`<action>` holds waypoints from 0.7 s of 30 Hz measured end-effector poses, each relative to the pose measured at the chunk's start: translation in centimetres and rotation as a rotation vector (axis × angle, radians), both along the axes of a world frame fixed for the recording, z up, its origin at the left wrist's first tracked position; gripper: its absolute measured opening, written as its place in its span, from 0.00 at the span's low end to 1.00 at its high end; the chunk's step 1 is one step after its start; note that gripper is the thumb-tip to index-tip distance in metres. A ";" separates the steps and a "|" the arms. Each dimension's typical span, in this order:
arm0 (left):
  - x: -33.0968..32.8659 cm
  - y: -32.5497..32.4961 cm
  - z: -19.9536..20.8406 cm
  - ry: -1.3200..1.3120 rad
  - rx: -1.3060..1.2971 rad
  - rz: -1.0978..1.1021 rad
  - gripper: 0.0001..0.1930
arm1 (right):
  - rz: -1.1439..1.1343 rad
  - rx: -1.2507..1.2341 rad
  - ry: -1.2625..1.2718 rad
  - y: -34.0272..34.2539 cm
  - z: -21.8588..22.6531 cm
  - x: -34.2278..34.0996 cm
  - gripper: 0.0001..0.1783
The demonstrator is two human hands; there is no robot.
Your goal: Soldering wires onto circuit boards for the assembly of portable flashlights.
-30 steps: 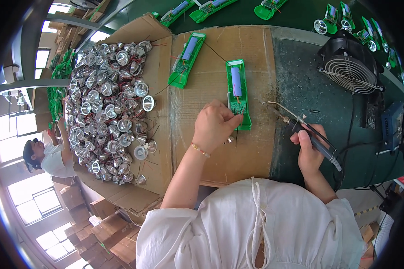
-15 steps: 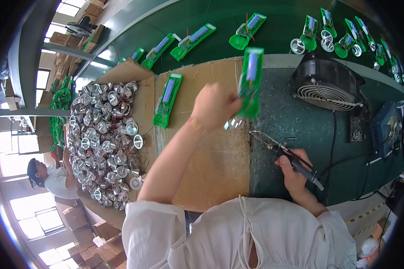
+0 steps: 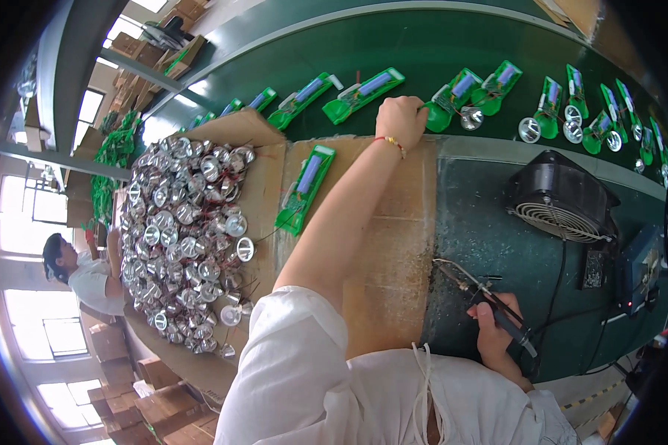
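My left hand [image 3: 401, 119] reaches out over the green belt. Its fingers are curled at the rounded end of a green flashlight housing [image 3: 439, 117], which carries a blue cylindrical battery. A shiny reflector [image 3: 471, 117] lies between this housing and a neighbouring green housing [image 3: 503, 80]; which one it belongs to I cannot tell. Low on the right, my right hand [image 3: 495, 334] grips a soldering iron [image 3: 508, 320], with a thin metal guide along its front, its tip over the dark mat. One more housing [image 3: 306, 189] rests on the brown board, left of my forearm.
A big heap of silvery reflectors [image 3: 189, 237] with red wires fills cardboard on the left. Further housings line the belt [image 3: 289, 55]. On the right stand a black fan [image 3: 560, 196], a small box [image 3: 594, 268] and a blue soldering station [image 3: 638, 263]. Another person [image 3: 89, 274] sits far left.
My left hand has carried a housing with its reflector from above the board out to the belt. The view has shifted; my right hand keeps the soldering iron in about the same place.
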State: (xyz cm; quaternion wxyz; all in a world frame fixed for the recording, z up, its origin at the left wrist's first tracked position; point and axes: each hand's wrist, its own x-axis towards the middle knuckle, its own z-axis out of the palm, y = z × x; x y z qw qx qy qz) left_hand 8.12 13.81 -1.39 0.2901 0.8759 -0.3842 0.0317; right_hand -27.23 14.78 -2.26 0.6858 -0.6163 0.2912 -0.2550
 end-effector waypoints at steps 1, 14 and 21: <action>-0.8 1.5 0.2 -0.023 -0.060 -0.030 0.08 | -0.013 0.018 0.002 0.0 -0.2 -0.1 0.10; -15.0 26.5 5.0 -0.122 -0.180 0.637 0.15 | -0.069 -0.224 -0.074 0.0 -1.2 0.8 0.09; -8.7 33.2 6.8 -0.060 0.375 1.123 0.15 | -0.051 -0.242 -0.059 1.0 -0.7 0.0 0.09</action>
